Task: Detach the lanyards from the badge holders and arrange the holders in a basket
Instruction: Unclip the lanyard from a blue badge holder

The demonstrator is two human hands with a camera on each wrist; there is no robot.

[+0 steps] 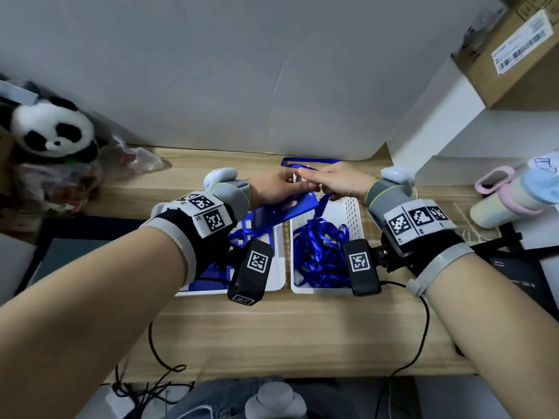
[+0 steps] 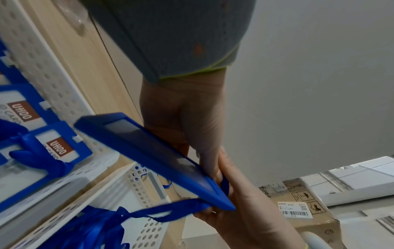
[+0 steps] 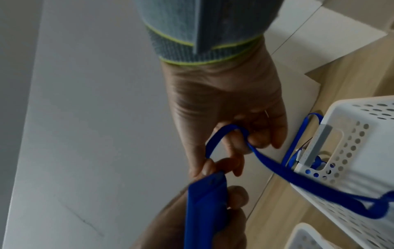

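Hands: both meet above the far ends of two white baskets on the wooden desk (image 1: 272, 337)
Left hand (image 1: 273, 189): fingers curled round the top end of a blue badge holder (image 1: 290, 207), held tilted over the left basket (image 1: 279, 267)
Right hand (image 1: 341, 179): thumb and forefinger pinch the blue lanyard (image 3: 277, 166) right at the holder's top edge; the strap loops over the curled fingers (image 3: 262, 139)
Lanyard: trails down into the right basket (image 1: 355, 213) onto a heap of loose lanyards (image 1: 320, 252)
Left basket: more blue badge holders (image 2: 53, 146) lie inside
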